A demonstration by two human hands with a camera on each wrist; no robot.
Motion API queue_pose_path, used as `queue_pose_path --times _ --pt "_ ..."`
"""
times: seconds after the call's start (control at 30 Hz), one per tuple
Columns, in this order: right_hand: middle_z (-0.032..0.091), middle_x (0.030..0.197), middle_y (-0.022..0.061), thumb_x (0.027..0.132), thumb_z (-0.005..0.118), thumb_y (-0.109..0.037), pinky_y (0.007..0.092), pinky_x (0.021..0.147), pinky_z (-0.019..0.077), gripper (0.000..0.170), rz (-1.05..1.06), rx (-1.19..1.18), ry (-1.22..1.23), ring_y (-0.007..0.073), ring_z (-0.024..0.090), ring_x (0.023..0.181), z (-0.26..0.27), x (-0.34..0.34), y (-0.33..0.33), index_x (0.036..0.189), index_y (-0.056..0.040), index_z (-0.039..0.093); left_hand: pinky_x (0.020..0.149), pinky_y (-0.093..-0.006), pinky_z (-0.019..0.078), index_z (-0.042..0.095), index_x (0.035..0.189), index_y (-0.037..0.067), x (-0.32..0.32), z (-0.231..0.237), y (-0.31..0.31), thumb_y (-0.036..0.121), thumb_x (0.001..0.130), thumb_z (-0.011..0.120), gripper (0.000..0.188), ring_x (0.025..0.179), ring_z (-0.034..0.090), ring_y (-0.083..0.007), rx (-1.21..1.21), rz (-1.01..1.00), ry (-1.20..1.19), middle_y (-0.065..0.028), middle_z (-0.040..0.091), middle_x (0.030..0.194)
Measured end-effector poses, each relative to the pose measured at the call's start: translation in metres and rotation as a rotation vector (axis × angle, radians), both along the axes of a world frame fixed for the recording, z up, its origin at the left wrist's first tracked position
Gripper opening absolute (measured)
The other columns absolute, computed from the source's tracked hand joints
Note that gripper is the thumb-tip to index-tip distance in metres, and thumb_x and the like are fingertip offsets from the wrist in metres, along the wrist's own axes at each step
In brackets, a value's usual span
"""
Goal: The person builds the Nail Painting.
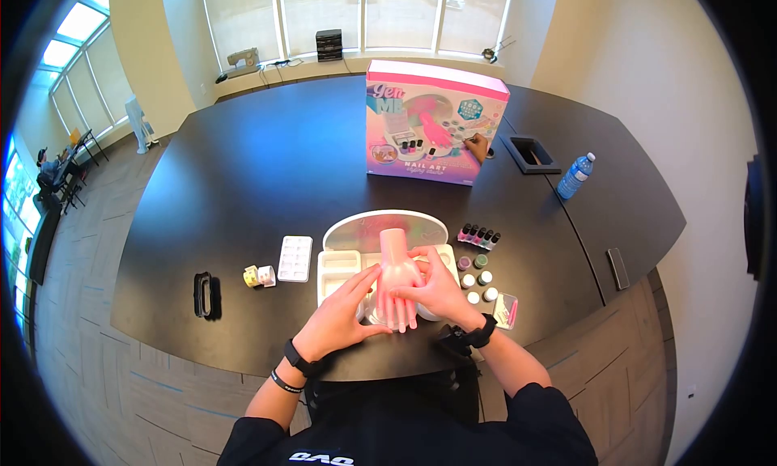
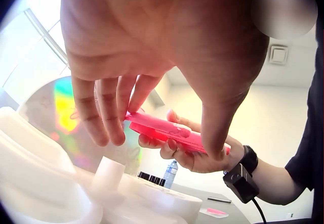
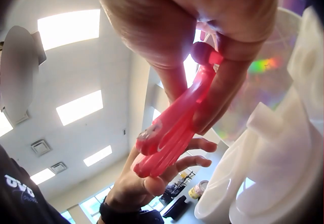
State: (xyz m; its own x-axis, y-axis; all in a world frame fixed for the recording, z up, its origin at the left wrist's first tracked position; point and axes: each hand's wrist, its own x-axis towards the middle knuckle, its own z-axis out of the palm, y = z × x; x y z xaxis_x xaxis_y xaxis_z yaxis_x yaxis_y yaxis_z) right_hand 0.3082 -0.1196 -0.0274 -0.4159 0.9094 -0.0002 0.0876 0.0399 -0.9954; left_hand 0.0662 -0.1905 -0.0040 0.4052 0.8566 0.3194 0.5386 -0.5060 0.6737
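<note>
Jars [image 1: 485, 277] sit beside the white tray [image 1: 340, 261], the right grip [image 1: 440, 289] pinching a pink model hand [image 1: 396, 265] (left grip [image 1: 336, 317] relaxed).

Desk [image 1: 243, 183], near side: nail station [image 1: 340, 260], with model hand [image 1: 398, 273] above it. Left of station, going outward: compartment tray [image 1: 295, 259], tape rolls [image 1: 266, 276], holder [image 1: 201, 296]. Right of station: bottle row [image 1: 478, 236], six jars [image 1: 485, 277] in front of it, packet [image 1: 506, 311] beside the nearest jars. Behind station: carton [image 1: 433, 134]. Right of carton: desk recess [image 1: 531, 166], then water bottle [image 1: 575, 176]. Flat oblong item [image 1: 617, 269] near desk's right edge.
</note>
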Motion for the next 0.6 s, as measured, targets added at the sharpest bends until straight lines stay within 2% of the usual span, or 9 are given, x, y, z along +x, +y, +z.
queue_pose_path --times 0.13,0.2,0.33,0.43,0.5,0.6 --pt "0.072 0.129 0.0179 0.09 0.092 -0.021 0.0363 0.099 0.0597 0.073 -0.015 0.077 0.005 0.0218 0.073 0.115 -0.013 0.001 0.005 0.145 0.0004 0.049 0.118 -0.0474 0.0508 0.048 0.162 0.004 -0.004 -0.006 0.005 0.034 0.08 0.097 0.1 0.145 0.056 -0.0399 -0.068 0.009 -0.045 -0.0181 0.053 0.163" --pt "0.07 0.131 0.0155 0.093 0.088 -0.021 0.035 0.098 0.0603 0.065 -0.008 0.051 0.02 0.0209 0.073 0.115 -0.015 0.001 0.006 0.145 0.0009 0.054 0.118 -0.0473 0.0508 0.05 0.16 0.004 -0.007 -0.009 0.007 0.034 0.081 0.096 0.096 0.144 0.057 -0.0393 -0.052 0.01 -0.024 -0.0172 0.056 0.162" --pt "0.068 0.134 0.0136 0.095 0.086 -0.021 0.0334 0.097 0.0607 0.063 -0.005 -0.002 0.015 0.0197 0.072 0.117 -0.009 0.001 0.002 0.146 0.0013 0.057 0.117 -0.0471 0.0511 0.052 0.159 0.005 -0.01 -0.014 0.012 0.032 0.082 0.095 0.092 0.143 0.058 -0.0394 -0.025 -0.007 -0.006 -0.017 0.057 0.161" --pt "0.067 0.133 0.0132 0.095 0.086 -0.022 0.0334 0.094 0.0607 0.06 -0.015 0.033 0.026 0.0201 0.072 0.111 -0.009 0.004 0.005 0.145 0.0009 0.061 0.117 -0.0474 0.0509 0.054 0.159 0.005 -0.014 -0.013 0.015 0.031 0.084 0.094 0.088 0.14 0.06 -0.04 -0.034 -0.007 -0.001 -0.0176 0.058 0.16" --pt "0.067 0.13 0.011 0.097 0.083 -0.016 0.0324 0.09 0.0611 0.056 -0.008 0.297 -0.226 0.0185 0.074 0.099 -0.01 0.008 0.01 0.146 -0.0003 0.063 0.119 -0.0484 0.048 0.056 0.158 0.006 -0.017 -0.008 0.017 0.032 0.086 0.092 0.085 0.141 0.059 -0.0401 -0.064 -0.004 0.042 -0.0176 0.059 0.159" --pt "0.068 0.127 0.0117 0.095 0.084 -0.019 0.0324 0.087 0.0608 0.053 -0.047 0.345 -0.286 0.0185 0.073 0.093 -0.007 0.006 0.009 0.142 -0.0016 0.067 0.122 -0.0493 0.0444 0.057 0.158 0.006 -0.019 -0.01 0.02 0.035 0.087 0.091 0.084 0.143 0.057 -0.0397 -0.032 -0.014 0.076 -0.018 0.059 0.159"
